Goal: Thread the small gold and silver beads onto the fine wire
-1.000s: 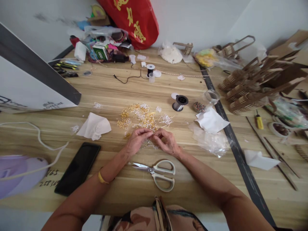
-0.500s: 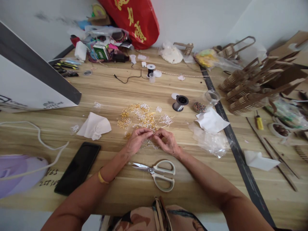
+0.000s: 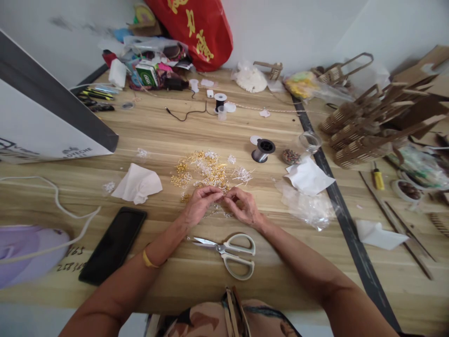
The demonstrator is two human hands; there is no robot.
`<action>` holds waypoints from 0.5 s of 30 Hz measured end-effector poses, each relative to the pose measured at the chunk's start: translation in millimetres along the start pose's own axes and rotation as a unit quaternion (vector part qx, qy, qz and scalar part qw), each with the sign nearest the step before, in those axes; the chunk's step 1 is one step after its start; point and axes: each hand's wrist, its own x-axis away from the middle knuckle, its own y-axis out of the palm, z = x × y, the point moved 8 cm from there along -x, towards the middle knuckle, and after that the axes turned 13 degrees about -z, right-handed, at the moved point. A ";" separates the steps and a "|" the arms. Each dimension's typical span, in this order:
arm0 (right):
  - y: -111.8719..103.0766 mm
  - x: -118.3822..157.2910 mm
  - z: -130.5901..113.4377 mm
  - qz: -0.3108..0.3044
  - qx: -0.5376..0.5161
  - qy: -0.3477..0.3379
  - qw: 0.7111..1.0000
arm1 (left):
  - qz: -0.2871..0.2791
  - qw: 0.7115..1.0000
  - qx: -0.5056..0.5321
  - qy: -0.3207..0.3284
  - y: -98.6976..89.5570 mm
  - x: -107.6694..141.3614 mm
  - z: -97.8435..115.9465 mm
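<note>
My left hand (image 3: 203, 203) and my right hand (image 3: 242, 206) meet fingertip to fingertip over the wooden table, both closed in a pinch. Whatever lies between the fingers is too small to make out. Just beyond them spreads a pile of small gold and silver jewelry findings (image 3: 210, 171), with rings among them. Thin silver pins (image 3: 242, 175) lie in a loose heap to its right. More small silver pieces (image 3: 219, 211) show under and between my hands. Nearer to me lie scissors (image 3: 224, 250) with white handles, blades slightly apart and pointing left.
A black phone (image 3: 112, 245) and a white cloth or tissue (image 3: 137, 184) lie to the left. Right of my hands are a wire spool (image 3: 263, 150), an overturned clear jar (image 3: 308, 142) with beads, and clear plastic bags (image 3: 310, 208). Small woven baskets (image 3: 361, 126) stand far right.
</note>
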 end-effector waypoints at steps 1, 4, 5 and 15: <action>0.0 0.1 0.4 0.000 -0.002 0.001 1.000 | 0.001 1.000 -0.001 0.001 -0.5 -0.1 -0.2; 0.0 0.2 1.0 -0.001 -0.002 0.001 1.000 | 0.003 1.000 -0.013 0.000 -2.5 -0.2 -1.5; 0.0 0.2 1.0 0.000 0.001 0.000 1.000 | 0.003 1.000 -0.019 0.000 -2.9 -0.1 -1.7; -1.2 -0.1 1.1 0.007 0.015 0.006 1.000 | -0.010 0.997 -0.078 -0.007 -0.4 2.0 2.2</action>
